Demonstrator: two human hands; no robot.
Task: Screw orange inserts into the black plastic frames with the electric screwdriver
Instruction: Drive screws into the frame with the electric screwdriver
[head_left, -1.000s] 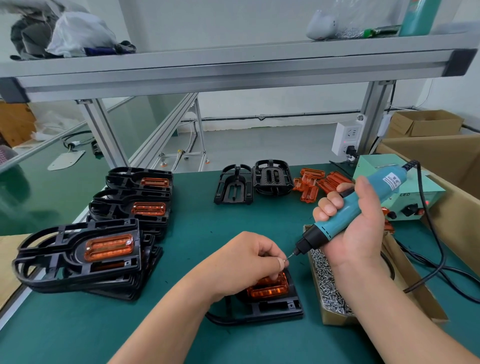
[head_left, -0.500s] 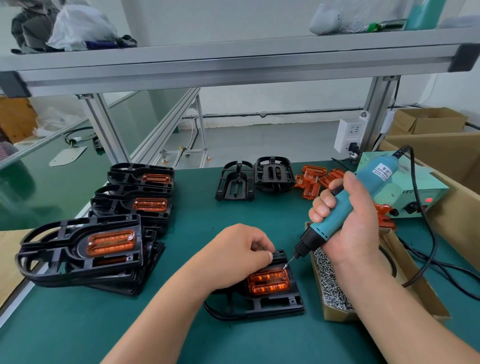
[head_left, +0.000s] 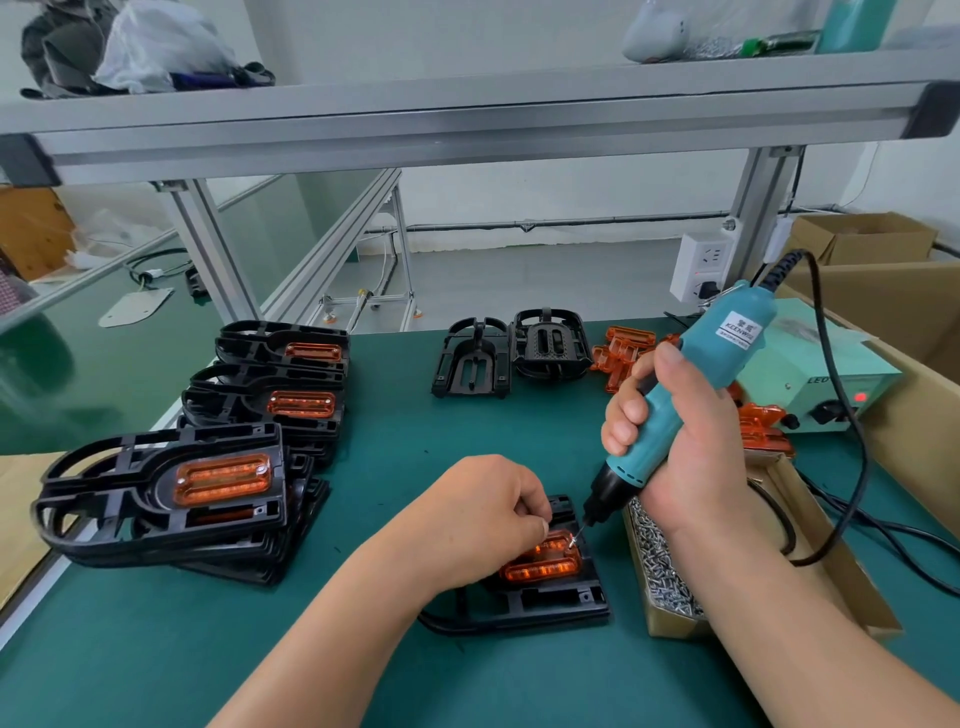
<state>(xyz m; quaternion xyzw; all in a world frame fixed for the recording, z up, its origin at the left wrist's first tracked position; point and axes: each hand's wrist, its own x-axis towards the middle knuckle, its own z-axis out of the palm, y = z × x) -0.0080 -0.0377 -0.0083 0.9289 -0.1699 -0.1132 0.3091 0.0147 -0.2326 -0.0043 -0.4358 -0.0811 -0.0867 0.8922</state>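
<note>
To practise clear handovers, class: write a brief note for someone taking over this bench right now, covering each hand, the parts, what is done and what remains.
Left hand: fingers curled at the orange insert's far edge, beside the bit; what they pinch is hidden.
Right hand: grips the screwdriver, bit tip on that insert's far right corner.
Parts: insert sits in the near frame; box of screws to its right; loose inserts and two bare frames at the far side.
Done: stacked frames at left, top ones carrying inserts.
Left: finish this corner, then probably fit the bare frames.
</note>
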